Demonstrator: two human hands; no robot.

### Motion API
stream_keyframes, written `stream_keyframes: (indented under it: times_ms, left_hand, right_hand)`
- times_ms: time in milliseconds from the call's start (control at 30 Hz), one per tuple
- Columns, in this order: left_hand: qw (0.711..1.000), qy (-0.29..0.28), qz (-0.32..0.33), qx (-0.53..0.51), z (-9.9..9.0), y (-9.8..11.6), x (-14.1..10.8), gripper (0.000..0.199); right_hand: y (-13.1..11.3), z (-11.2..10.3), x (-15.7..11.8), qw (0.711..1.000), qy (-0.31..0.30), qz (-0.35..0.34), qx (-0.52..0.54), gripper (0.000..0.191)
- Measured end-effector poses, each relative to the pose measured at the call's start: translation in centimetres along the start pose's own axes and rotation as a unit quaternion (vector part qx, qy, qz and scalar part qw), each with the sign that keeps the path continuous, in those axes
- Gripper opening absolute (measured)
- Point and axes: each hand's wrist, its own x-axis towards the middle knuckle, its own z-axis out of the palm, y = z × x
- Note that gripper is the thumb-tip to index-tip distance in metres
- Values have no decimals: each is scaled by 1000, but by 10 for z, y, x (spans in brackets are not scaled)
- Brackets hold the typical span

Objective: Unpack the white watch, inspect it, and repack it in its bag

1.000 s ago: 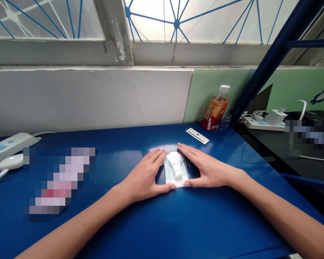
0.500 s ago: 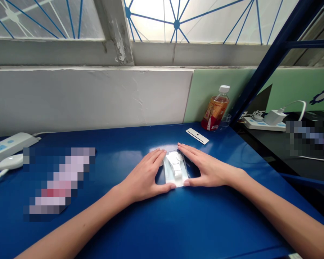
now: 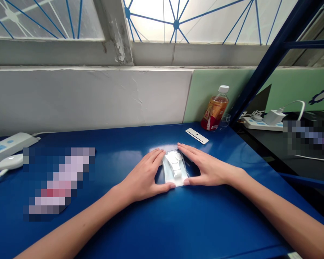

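A small clear plastic packet point(image 3: 171, 181) lies flat on the blue tabletop, with white and pale blue contents. A white strap-like piece point(image 3: 175, 164), wider at its far end, shows on it. My left hand point(image 3: 148, 174) rests on the table at the packet's left side, fingers stretched toward its far corner and thumb at the near edge. Mirroring it, my right hand point(image 3: 198, 167) lies along the right side, fingertips near the far corner, thumb on the near right corner. Both hands are open, thumbs spread from fingers. Their fingertips partly cover the packet's corners.
A white slotted strip point(image 3: 197, 136) lies beyond my right hand, near a drink bottle point(image 3: 215, 109) by the wall. At left are a power strip point(image 3: 12, 146), a white oval device point(image 3: 9, 162) and a blurred-out object point(image 3: 62, 183). A blue metal post point(image 3: 270, 57) rises at right.
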Motion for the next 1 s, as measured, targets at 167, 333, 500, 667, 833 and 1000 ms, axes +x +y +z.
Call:
stream_keyframes:
  times_ms: [167, 333, 500, 667, 833, 1000]
  left_hand:
    - [1000, -4, -2, 6, 0, 0, 0, 91]
    - [1000, 1, 1, 13, 2, 0, -1, 88]
    - [999, 26, 11, 25, 2, 0, -2, 71]
    - [997, 72, 14, 27, 6, -3, -1, 48]
    - [995, 90, 12, 37, 10, -10, 1, 39]
    - [998, 59, 27, 18, 9, -14, 0, 56]
  right_hand:
    - [1, 0, 0, 1000, -12, -1, -4, 101]
    - [0, 0, 1, 1000, -1, -3, -10, 92]
    - [-1, -2, 4, 997, 72, 1, -31, 66]
    - [3, -2, 5, 992, 115, 20, -43, 63]
    - [2, -3, 5, 996, 89, -3, -9, 49]
    - [6, -7, 4, 995, 96, -30, -8, 56]
